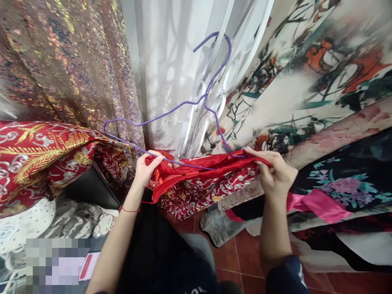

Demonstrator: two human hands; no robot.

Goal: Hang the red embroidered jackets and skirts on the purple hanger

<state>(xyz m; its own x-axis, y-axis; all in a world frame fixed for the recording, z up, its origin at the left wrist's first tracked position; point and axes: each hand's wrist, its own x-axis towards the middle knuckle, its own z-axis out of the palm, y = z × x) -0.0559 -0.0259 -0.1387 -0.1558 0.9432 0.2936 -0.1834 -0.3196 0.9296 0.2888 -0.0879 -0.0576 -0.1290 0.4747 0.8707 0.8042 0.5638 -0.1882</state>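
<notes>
A red garment [199,173] with gold and silver embroidery is stretched between my two hands at its waist opening. My left hand [147,168] is closed on the red edge, its thumb near the hanger's lower bar. My right hand [275,171] pinches the other end of the same edge. A purple wire hanger [171,109] stands tilted above the cloth, hook upward. Its lower right corner and part of its bar lie within the red opening, while its left corner is outside. A red string bracelet circles my left wrist.
Another red embroidered cloth [45,159] lies at left, below a sequined curtain [70,69]. White scrollwork [226,73] stands behind the hanger. Floral fabric [294,81] and a black flowered garment [352,183] hang at right. Red floor tiles [226,251] show below.
</notes>
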